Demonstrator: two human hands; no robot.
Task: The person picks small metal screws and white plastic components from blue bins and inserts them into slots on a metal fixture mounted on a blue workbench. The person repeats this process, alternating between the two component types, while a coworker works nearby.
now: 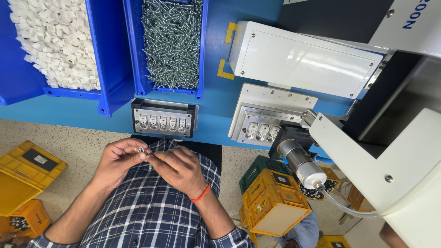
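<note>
Blue counter (216,115), head view, with the near edge running just above the person's hands. Left hand (117,160) pinches a few small silvery screws (141,149) between thumb and fingertips; its grip is clenched on them. Right hand (179,169), wearing an orange wristband (200,194), meets the left at the screws, fingers curled toward them; whether its grip grasps a screw or only touches cannot be told.

Both hands hang off the counter, over the checked shirt (151,211). Directly beyond, at the near edge, sits a grey fixture (164,118) with a row of five small seats. Behind it stand a blue bin of screws (172,43) and, toward the far left corner, a blue bin of white blocks (57,41).

As a judgement, separating one screw cleanly calls for fingertip control held low. Open room lies between the fixture and the white machine (303,59) to the right; yellow crates (271,202) crowd the floor.
</note>
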